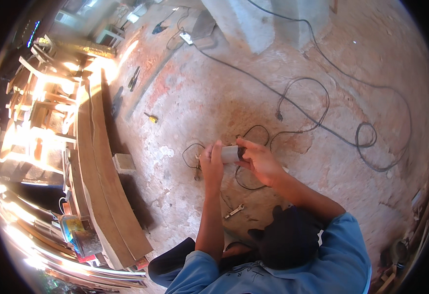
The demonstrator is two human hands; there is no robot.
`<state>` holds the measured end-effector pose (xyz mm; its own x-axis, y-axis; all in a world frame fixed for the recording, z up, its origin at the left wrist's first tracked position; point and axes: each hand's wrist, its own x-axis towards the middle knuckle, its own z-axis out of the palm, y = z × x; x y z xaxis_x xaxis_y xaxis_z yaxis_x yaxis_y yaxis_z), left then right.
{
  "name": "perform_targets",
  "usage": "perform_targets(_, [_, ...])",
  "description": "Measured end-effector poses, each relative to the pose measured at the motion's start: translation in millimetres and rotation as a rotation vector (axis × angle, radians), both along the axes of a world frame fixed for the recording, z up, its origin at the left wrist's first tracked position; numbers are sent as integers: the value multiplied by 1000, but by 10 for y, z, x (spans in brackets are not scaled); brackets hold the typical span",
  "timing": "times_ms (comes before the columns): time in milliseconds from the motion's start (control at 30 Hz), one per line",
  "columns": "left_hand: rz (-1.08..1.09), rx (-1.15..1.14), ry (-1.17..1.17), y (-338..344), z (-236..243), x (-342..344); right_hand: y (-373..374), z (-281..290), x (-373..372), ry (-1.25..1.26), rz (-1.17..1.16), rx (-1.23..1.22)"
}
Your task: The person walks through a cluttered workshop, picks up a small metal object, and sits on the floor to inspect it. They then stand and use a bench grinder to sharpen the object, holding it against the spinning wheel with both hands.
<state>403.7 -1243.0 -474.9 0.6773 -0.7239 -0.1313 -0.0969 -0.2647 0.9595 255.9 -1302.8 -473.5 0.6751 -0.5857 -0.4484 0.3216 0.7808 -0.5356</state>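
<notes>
Out in front of my body, both hands are closed round a grey cylinder with a dark end (230,154), lying roughly level. My left hand (212,160) grips its left end, and my right hand (260,160) holds the dark end. Its exact kind is partly hidden by my fingers. Thin black cord loops (248,187) lie on the floor beneath my hands. Close by my left hand is a small metal tool (197,169), too small to name surely. A wrench (234,211) rests on the floor nearer my body.
Long wooden planks (97,171) stand along the left, beside a pale block (123,162). A small yellow and black item (151,118) and a dark slim tool (134,79) lie on the floor. Black cables (253,76) cross it from a white power strip (186,38).
</notes>
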Motion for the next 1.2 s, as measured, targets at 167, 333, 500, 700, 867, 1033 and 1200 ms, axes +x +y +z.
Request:
perform_targets(167, [29,-81,115,107,-150,-84,42,-101,-76,50,96,-195])
perform_targets(333, [0,-83,195,203,-193,-93,65,-152,-97,115,141,-302])
perform_targets(500, [94,-113,387,254,-240,-87,108,-153,-51,170,81,-315])
perform_targets(700, [82,-159,470,320,-264,-19,148,-160,-13,157,58,-299])
perform_targets(867, [56,-163,422,375,-275,12,160,-189,-34,253,153,-295])
perform_targets(1033, [62,-153,410,426,-284,27,170,-199,-26,278,158,-285])
perform_targets(1200, [79,-148,397,452,-287,34,171,-175,-23,362,187,-359])
